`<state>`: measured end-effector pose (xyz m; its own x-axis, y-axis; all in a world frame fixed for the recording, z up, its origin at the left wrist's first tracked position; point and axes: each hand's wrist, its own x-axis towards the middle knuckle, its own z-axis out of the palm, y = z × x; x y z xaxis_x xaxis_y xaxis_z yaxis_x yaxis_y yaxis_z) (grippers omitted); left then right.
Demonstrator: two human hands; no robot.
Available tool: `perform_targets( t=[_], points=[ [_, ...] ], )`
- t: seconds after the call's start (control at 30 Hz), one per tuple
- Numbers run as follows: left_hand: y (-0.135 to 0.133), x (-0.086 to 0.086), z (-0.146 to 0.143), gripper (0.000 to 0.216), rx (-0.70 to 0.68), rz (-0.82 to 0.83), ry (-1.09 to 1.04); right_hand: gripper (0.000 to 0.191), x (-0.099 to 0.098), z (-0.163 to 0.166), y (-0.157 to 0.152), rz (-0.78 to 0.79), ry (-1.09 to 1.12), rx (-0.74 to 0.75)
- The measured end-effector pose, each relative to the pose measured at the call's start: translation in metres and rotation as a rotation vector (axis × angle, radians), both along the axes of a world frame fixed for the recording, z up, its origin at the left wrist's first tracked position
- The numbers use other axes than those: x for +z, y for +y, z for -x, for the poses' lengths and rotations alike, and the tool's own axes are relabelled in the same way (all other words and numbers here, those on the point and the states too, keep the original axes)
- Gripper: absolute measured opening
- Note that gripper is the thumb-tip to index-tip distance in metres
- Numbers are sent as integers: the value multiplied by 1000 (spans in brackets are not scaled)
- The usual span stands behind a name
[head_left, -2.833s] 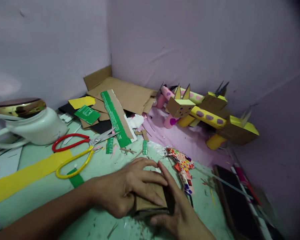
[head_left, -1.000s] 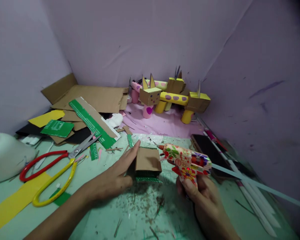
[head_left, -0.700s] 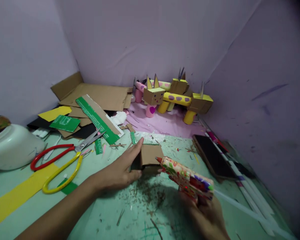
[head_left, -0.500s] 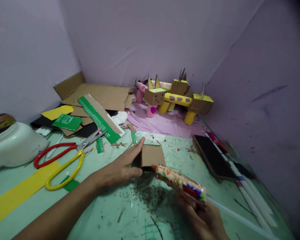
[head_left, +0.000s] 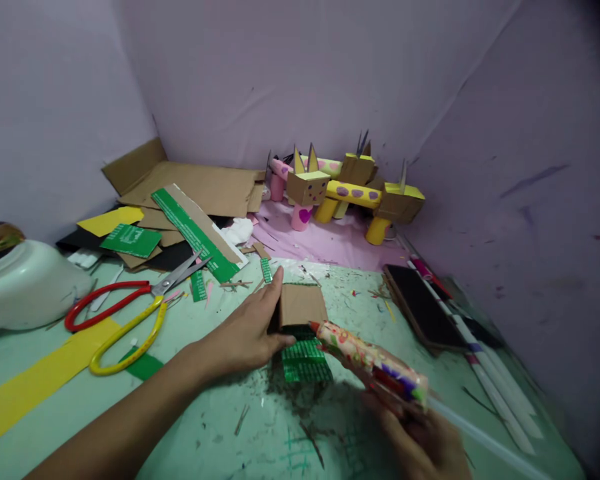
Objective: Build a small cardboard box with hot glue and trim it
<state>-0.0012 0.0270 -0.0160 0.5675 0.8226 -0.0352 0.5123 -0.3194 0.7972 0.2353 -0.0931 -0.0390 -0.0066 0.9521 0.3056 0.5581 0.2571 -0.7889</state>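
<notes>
Right hand (head_left: 425,440) is clenched round the glue gun (head_left: 370,360), nozzle right at the seam where the green flap (head_left: 305,360) meets the cardboard box (head_left: 300,303). Left hand (head_left: 245,333) clasps the box's side, thumb at the front. The box sits mid-tabletop (head_left: 205,427) with its walls up. The flap lies open, not yet stuck down. Scissors (head_left: 130,313) lie well off to the left.

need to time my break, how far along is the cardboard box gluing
Done: the cardboard box is folded up. In hand: the left hand steadies it while the right hand points the glue gun at its front edge. Left: the green flap lies open, not yet stuck.
</notes>
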Motion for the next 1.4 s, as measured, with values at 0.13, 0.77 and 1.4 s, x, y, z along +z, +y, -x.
perform_targets(
  t=[0.13, 0.77, 1.4],
  points=[
    [-1, 5, -1, 105, 51, 23, -16, 46, 15, 9, 4, -85, -165, 145],
    [-7, 10, -5, 100, 106, 42, -78, 36, 11, 38, -2, 81, -63, -104],
    [-6, 13, -7, 100, 140, 110, -87, 36, -2, 35, 5, 38, -46, -119]
  ],
)
